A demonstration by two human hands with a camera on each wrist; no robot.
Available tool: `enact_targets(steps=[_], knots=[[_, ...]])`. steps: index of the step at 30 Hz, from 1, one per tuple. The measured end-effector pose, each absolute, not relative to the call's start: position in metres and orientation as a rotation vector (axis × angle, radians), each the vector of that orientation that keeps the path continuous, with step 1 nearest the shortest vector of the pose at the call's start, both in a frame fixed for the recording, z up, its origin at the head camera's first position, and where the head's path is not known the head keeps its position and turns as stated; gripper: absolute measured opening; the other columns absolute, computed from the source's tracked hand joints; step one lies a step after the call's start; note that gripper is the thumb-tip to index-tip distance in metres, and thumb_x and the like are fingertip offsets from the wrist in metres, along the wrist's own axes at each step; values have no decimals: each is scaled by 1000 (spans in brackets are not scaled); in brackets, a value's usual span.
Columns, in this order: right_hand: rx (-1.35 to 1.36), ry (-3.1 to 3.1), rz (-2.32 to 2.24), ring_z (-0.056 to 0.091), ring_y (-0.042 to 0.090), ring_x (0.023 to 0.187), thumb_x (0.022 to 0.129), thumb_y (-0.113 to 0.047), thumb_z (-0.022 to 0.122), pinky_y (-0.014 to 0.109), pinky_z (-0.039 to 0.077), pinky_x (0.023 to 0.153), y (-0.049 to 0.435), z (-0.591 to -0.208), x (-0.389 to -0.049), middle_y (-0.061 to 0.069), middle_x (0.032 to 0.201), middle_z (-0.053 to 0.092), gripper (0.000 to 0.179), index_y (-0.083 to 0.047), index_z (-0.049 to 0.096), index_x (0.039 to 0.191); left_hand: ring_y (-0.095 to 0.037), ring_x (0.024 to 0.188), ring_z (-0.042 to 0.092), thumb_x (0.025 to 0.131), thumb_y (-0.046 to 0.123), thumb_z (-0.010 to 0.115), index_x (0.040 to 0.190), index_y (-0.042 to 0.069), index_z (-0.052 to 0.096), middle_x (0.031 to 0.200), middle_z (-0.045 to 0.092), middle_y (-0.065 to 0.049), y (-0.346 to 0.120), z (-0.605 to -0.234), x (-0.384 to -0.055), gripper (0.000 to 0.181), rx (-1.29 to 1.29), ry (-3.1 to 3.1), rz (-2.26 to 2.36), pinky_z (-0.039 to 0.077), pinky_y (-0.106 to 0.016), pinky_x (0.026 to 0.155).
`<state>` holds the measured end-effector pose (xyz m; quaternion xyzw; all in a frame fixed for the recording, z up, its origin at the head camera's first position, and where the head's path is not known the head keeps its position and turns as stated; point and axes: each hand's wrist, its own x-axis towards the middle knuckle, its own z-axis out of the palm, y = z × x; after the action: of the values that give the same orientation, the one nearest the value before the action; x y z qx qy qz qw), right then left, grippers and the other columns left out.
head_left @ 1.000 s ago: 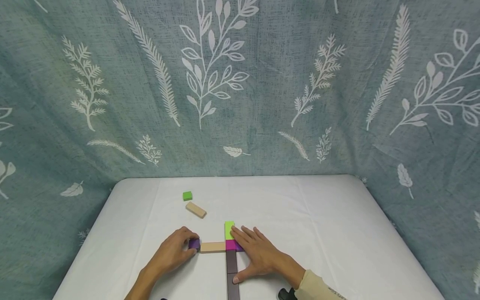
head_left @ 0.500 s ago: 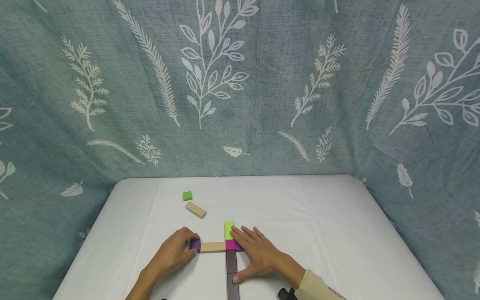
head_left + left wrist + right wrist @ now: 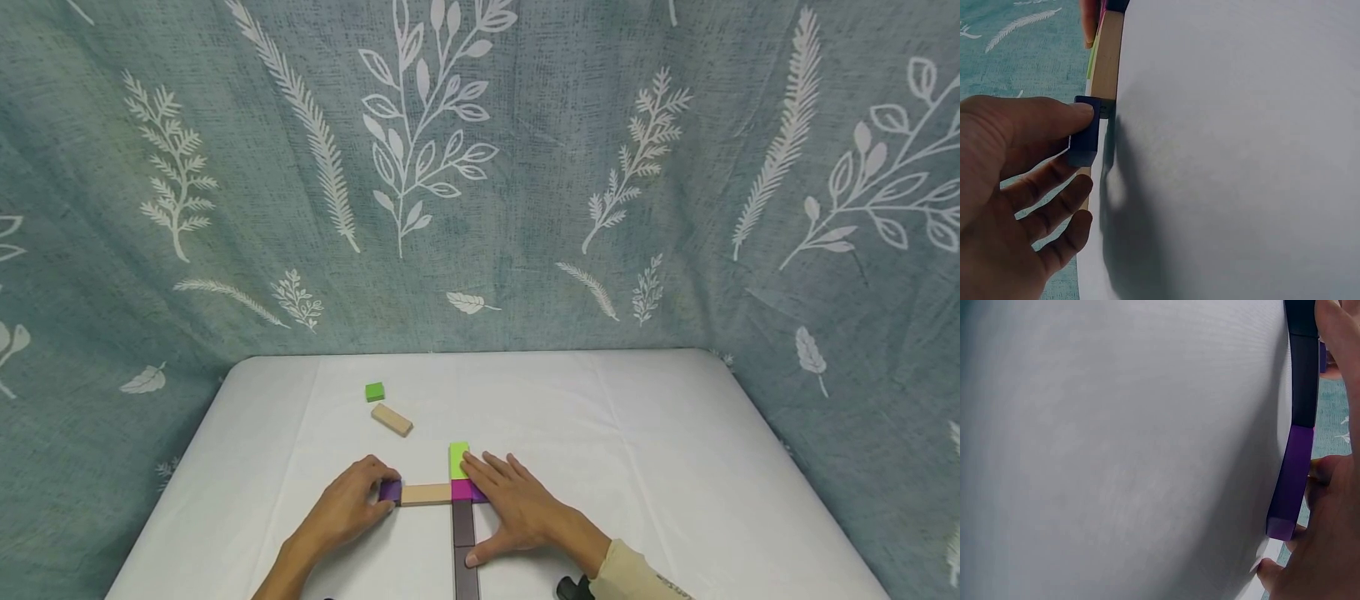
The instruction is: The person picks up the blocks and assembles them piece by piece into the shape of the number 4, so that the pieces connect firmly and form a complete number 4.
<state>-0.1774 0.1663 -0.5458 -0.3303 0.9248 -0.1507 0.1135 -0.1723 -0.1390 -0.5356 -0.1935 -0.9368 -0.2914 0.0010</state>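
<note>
Pinching in the left hand (image 3: 348, 500) the purple block (image 3: 390, 491), just nudged slightly nearer the tan wooden plank (image 3: 426, 495), seemingly tightening that joint, while resting the right hand (image 3: 517, 510), fingers spread, against the lime-green block (image 3: 457, 460).

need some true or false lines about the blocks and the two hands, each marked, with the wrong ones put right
1. The left hand pinches a purple block. True.
2. The magenta block sits between the lime block and a dark block. True.
3. The left hand covers part of the lime block. False: the right hand does.
4. The small green block lies apart from the magenta block. True.
5. The right hand holds the small green block. False: neither hand touches it.
</note>
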Motion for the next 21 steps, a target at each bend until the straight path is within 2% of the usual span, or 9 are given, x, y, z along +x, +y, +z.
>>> enact_targets(steps=[21], knots=[[-969, 2701, -452, 14, 31, 154, 66, -86, 68, 54, 8, 121, 166, -543, -178, -1, 169, 12, 131, -16, 17, 163, -10, 90, 55, 79, 13, 84, 112, 14, 73, 101, 60, 11, -140, -539, -172, 35, -636, -2947, -907, 51, -32, 81]])
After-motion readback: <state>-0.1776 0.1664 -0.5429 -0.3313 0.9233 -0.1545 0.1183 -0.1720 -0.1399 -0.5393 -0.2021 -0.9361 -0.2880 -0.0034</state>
